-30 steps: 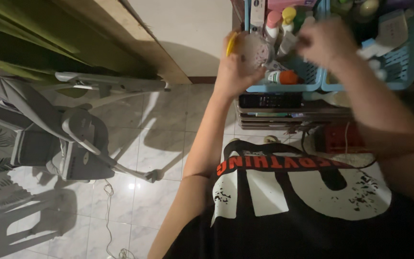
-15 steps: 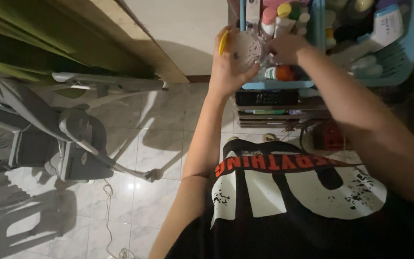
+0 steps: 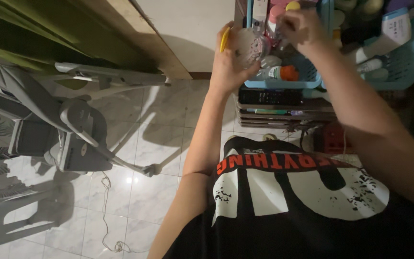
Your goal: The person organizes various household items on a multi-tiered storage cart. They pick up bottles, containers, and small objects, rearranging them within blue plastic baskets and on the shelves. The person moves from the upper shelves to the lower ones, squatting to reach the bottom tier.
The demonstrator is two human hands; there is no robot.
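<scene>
1. My left hand (image 3: 228,64) is closed round a round clear container (image 3: 251,47) w/ a yellow lid edge (image 3: 224,39) showing at its left side. I hold it at the left rim of the light-blue basket (image 3: 283,84), tilted so its flat face looks up at the cam.
2. My right hand (image 3: 303,29) is down among the bottles at the back of that basket, fingers curled. It's blurred and in shadow, so I can't tell whether it has hold of anything.
3. In the basket, just beside the container: a small bottle w/ an orange cap (image 3: 280,73) lying on its side, plus a pink-capped (image 3: 275,10) and a yellow-capped bottle (image 3: 292,5) standing near my right hand.
4. A second blue basket (image 3: 403,67) sits to the right, w/ a white and blue pump bottle (image 3: 384,36) lying in it.
5. Both baskets rest on a dark stack of shelves/trays (image 3: 274,108).
6. Progress, my judgement: the container is picked up and in hand, not set down anywhere; the right hand is mid-rummage, and the baskets look full, so most of the sorting seems left.
7. Further out: marble-look floor tiles (image 3: 159,139), a folded grey baby stroller (image 3: 58,134) on the left, a thin cord (image 3: 106,211) on the floor.
</scene>
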